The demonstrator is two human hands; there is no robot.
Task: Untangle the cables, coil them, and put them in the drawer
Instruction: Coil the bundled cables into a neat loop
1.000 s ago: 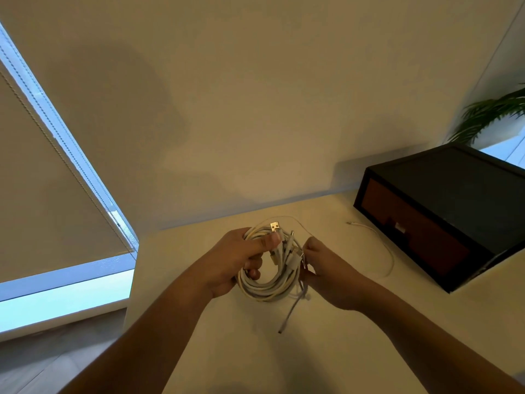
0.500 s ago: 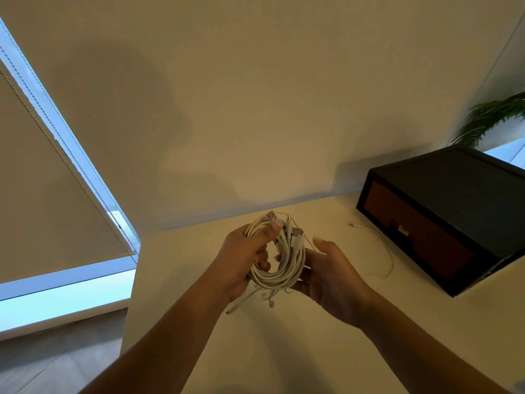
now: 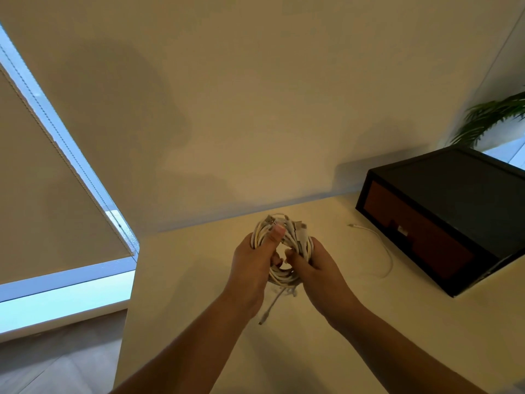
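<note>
The bundle of cables (image 3: pixel 287 251) was held in the air above the table (image 3: pixel 199 308), between both hands. The left hand (image 3: pixel 254 265) gripped its left side, thumb pressed down over the top strands. The right hand (image 3: pixel 318 268), which half a second before had lain open under the bundle, had now curled round its right side, so the loops were squeezed together from both sides. A second before, that hand had been pinching at the strands near the plugs. One tail (image 3: pixel 268 307) hung loose below the hands (its plug end close to the tabletop). The bundle looked gathered rather than neatly coiled, with several plugs sticking out at the top, so I judged the sorting unfinished. A separate cable (image 3: pixel 382 248) lay on the table just beside the black box (image 3: pixel 468 194), whose drawer (image 3: pixel 412 237) stood shut; it would need opening before anything went in.
</note>
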